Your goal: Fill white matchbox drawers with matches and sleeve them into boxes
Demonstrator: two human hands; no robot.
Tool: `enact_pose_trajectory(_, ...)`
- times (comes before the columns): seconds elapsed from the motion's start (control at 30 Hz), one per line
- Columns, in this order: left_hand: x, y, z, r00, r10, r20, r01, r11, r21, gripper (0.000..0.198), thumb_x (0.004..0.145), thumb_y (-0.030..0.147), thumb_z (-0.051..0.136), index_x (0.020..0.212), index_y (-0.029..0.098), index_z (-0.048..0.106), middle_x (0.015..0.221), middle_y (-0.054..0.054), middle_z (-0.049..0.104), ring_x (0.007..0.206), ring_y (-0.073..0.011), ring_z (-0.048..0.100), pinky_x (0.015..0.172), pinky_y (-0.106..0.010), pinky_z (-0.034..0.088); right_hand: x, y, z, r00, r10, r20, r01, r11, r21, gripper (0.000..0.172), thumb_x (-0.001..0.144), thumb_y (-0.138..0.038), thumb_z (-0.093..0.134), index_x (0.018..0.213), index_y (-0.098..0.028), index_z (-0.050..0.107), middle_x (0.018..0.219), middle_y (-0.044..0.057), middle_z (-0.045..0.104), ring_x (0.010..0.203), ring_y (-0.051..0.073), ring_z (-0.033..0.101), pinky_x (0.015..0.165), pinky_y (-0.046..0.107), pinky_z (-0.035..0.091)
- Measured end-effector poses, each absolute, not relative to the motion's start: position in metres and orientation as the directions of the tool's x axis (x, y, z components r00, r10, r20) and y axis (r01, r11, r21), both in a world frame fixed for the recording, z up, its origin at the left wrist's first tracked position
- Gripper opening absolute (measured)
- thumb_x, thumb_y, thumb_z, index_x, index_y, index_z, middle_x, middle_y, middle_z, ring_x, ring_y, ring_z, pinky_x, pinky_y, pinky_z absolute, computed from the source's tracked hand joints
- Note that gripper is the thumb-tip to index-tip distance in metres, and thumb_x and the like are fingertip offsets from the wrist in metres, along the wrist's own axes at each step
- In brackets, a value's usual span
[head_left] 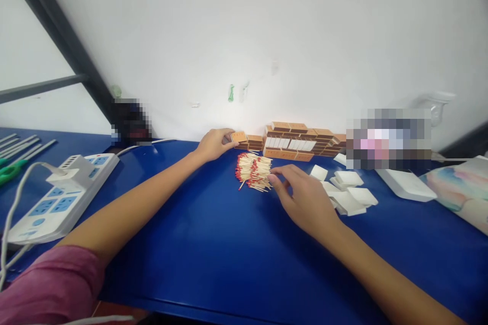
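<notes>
At the back of the blue table my left hand (216, 144) is closed on a small orange-brown matchbox (239, 136), beside a short row of matchboxes (254, 141) by the wall. In front lies a loose pile of red-tipped matches (254, 171). My right hand (303, 195) is at the pile's right edge, its thumb and fingers curved and slightly apart; I see nothing held between them. Behind it rises a stack of matchboxes (290, 155), some showing white inner trays. Loose white matchbox trays (348, 198) lie to the right of my right hand.
A white power strip (64, 198) with a plug and cable lies on the left, near green-handled scissors (15, 170) and grey rods (23, 146). To the right are a white box (407, 184) and a pastel-patterned item (459, 190). The white wall (213, 35) bounds the table (213, 259).
</notes>
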State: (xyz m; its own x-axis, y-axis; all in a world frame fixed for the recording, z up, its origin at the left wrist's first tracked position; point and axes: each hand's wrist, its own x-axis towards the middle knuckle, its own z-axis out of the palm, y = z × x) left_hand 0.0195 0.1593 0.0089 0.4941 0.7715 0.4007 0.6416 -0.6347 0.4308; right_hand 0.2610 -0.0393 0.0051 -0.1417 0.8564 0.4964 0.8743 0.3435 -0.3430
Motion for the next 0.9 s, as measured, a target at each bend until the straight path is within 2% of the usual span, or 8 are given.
enact_pose_trajectory(0.07, 0.024, 0.16, 0.005, 0.456, 0.782, 0.426, 0.667, -0.616, 0.418, 0.043, 0.09, 0.038, 0.079, 0.128, 0.021, 0.07, 0.097, -0.005, 0.081, 0.081, -0.0207, 0.073, 0.075, -0.031, 0.052, 0.263, -0.039, 0.005, -0.156, 0.855, 0.494, 0.883, 0.345, -0.317, 0.032, 0.109, -0.043, 0.048, 0.108, -0.019, 0.069, 0.109, 0.008, 0.075, 0.073, 0.02, 0.069, 0.066, 0.035, 0.047)
enact_pose_trajectory(0.17, 0.026, 0.158, 0.003, 0.427, 0.786, 0.448, 0.695, -0.602, 0.393, 0.041, 0.089, 0.041, 0.081, 0.124, 0.022, 0.07, 0.097, -0.005, 0.081, 0.083, -0.0219, 0.073, 0.077, -0.033, 0.052, 0.265, -0.039, 0.005, -0.165, 0.856, 0.489, 0.895, 0.339, -0.29, 0.032, 0.109, -0.043, 0.049, 0.106, -0.019, 0.07, 0.108, 0.009, 0.076, 0.072, 0.02, 0.069, 0.065, 0.034, 0.045)
enact_pose_trajectory(0.33, 0.026, 0.151, 0.003, 0.421, 0.777, 0.469, 0.701, -0.606, 0.375, 0.038, 0.09, 0.037, 0.08, 0.124, 0.023, 0.072, 0.106, -0.005, 0.08, 0.083, -0.0196, 0.071, 0.08, -0.032, 0.052, 0.266, -0.039, 0.004, -0.178, 0.863, 0.473, 0.906, 0.332, -0.263, 0.031, 0.109, -0.041, 0.05, 0.104, -0.019, 0.071, 0.106, 0.008, 0.075, 0.07, 0.019, 0.068, 0.064, 0.033, 0.045)
enact_pose_trajectory(0.47, 0.03, 0.151, 0.001, 0.39, 0.782, 0.486, 0.702, -0.594, 0.393, 0.039, 0.091, 0.033, 0.079, 0.127, 0.022, 0.07, 0.103, -0.004, 0.08, 0.081, -0.0177, 0.071, 0.08, -0.031, 0.053, 0.264, -0.04, 0.005, -0.18, 0.874, 0.452, 0.908, 0.324, -0.264, 0.032, 0.109, -0.042, 0.049, 0.104, -0.019, 0.071, 0.103, 0.008, 0.074, 0.07, 0.018, 0.068, 0.064, 0.033, 0.047)
enact_pose_trajectory(0.7, 0.039, 0.15, -0.005, 0.34, 0.786, 0.516, 0.726, -0.568, 0.387, 0.021, 0.091, 0.039, 0.08, 0.098, 0.021, 0.072, 0.095, -0.003, 0.08, 0.08, -0.0183, 0.071, 0.073, -0.03, 0.05, 0.264, -0.041, 0.005, -0.187, 0.873, 0.45, 0.897, 0.339, -0.284, 0.03, 0.107, -0.04, 0.051, 0.103, -0.019, 0.071, 0.103, 0.008, 0.074, 0.067, 0.017, 0.067, 0.063, 0.032, 0.049)
enact_pose_trajectory(0.9, 0.041, 0.151, -0.004, 0.349, 0.77, 0.535, 0.755, -0.569, 0.326, 0.021, 0.091, 0.038, 0.078, 0.101, 0.021, 0.071, 0.101, -0.005, 0.078, 0.087, -0.0211, 0.07, 0.076, -0.032, 0.05, 0.263, -0.042, 0.005, -0.2, 0.871, 0.449, 0.896, 0.348, -0.276, 0.028, 0.107, -0.037, 0.051, 0.102, -0.018, 0.071, 0.1, 0.008, 0.073, 0.066, 0.017, 0.067, 0.063, 0.032, 0.048)
